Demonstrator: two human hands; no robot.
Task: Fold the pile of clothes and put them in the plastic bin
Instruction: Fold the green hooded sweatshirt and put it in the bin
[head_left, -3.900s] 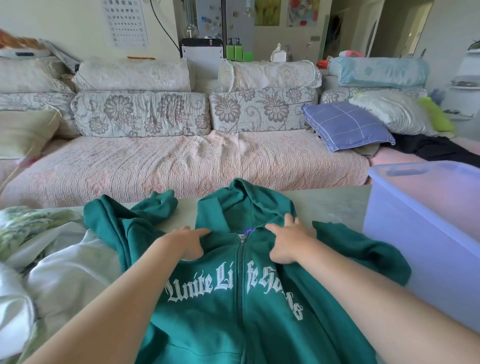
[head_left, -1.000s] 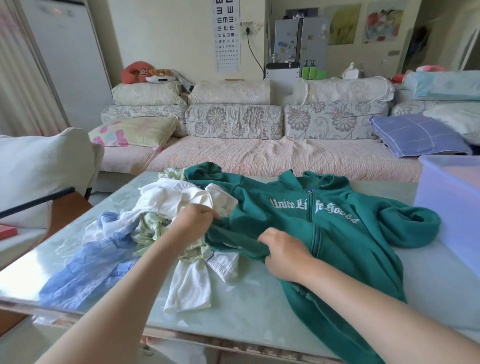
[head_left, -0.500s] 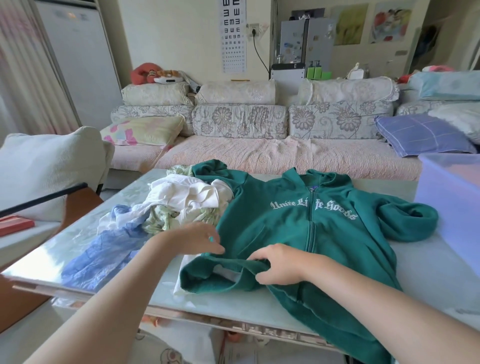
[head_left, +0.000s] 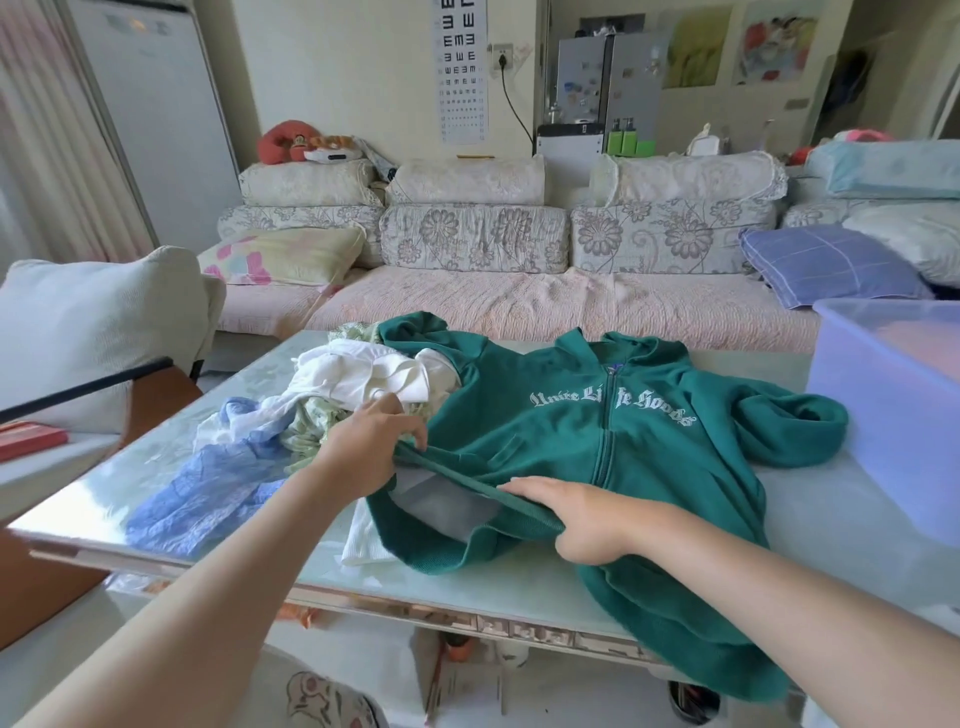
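At the left of the glossy table (head_left: 519, 577) lies the pile of clothes (head_left: 358, 384): a crinkled blue garment (head_left: 208, 488) in front, with soft white and pale green pieces heaped behind, too tangled to tell apart. The left hand (head_left: 371, 447) pinches the ribbed edge of the green hoodie (head_left: 524, 436), fingertips curled into the fabric. The fleecy hoodie lies zipped and front up mid-table, its lower part hanging over the near edge. The right hand (head_left: 571, 514) grips the same ribbed band, thumb hidden beneath. The translucent plastic bin (head_left: 893, 400) stands at the right, cut off by the frame.
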